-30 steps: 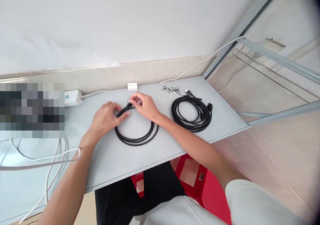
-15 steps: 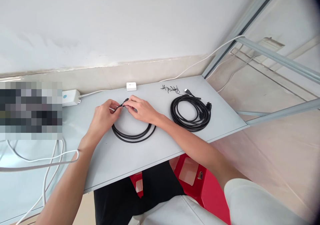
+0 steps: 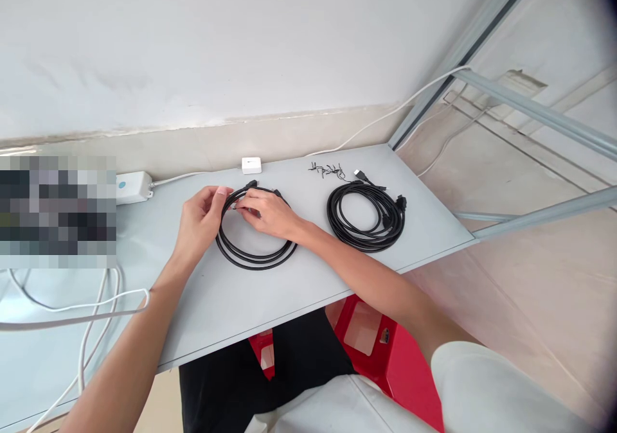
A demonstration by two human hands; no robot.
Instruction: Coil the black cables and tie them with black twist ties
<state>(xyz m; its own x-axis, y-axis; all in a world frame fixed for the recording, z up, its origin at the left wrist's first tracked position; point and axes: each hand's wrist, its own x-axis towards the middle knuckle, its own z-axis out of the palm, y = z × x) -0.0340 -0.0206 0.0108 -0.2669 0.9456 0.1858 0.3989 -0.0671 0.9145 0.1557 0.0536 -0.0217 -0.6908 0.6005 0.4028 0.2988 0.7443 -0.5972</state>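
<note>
A coiled black cable (image 3: 255, 267) lies on the grey tabletop, with my hands at its upper left part. My left hand (image 3: 202, 220) is closed on the left side of the loops, thumb at the top. The fingertips of my right hand (image 3: 270, 212) are pinched together just inside the coil; what sits between them is too small to make out. One connector of this cable (image 3: 251, 184) shows above my right fingers. A second, thicker coil of black cable (image 3: 337, 229), with several plugs, lies to the right of my right hand.
Short black twist ties (image 3: 328, 169) lie in a small pile behind the second coil. A small white box (image 3: 251, 165) stands by the wall. At left are a white power strip (image 3: 134, 187), white cords (image 3: 81, 330) and a blurred-out area. A metal frame (image 3: 535, 102) rises at right.
My right fingers have let go of the cable's end, which now shows above them. They have moved slightly down and left, into the coil. My left thumb has risen over the loops.
</note>
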